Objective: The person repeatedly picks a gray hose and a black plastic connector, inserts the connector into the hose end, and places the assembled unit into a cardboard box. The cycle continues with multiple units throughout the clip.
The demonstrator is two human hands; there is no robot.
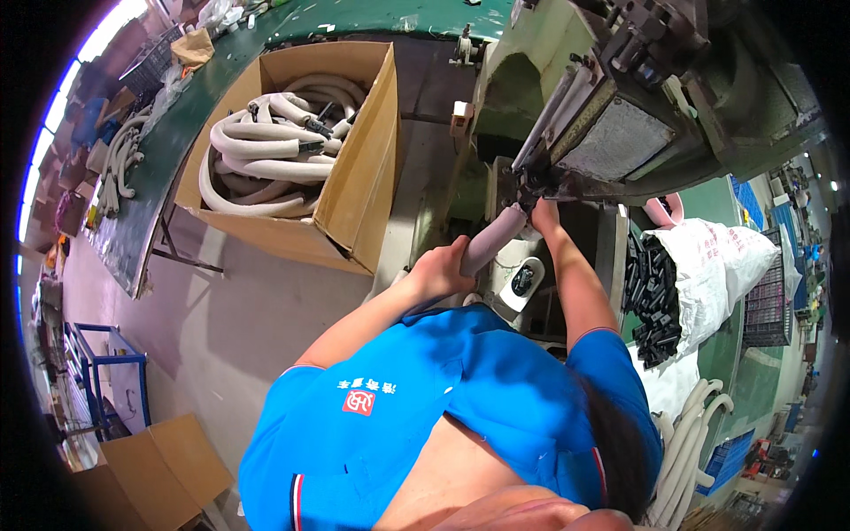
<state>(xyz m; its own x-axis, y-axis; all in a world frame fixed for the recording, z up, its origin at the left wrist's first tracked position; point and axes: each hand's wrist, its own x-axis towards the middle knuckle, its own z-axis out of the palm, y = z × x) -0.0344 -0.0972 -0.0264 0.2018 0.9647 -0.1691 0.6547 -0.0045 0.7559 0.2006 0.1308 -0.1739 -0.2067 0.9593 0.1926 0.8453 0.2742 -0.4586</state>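
My left hand (443, 269) is wrapped round a thick, pale grey-pink padded tube (492, 240), near its lower end. The tube slants up to the right, and its far end meets the dark tooling of a large green machine (620, 137). My right hand (544, 216) is beside that far end, under the machine head. Its fingers are mostly hidden there, so what they hold does not show. Just below the tube is a white, rounded holder (512, 298) with small black parts (523, 281) in it.
An open cardboard box (361, 199) full of bent pale tubes (266, 168) stands at the left. To the right, black plastic parts (655, 305) spill from a white sack (717, 270). More tubes (686, 456) stand lower right. A blue metal frame (124, 357) is far left.
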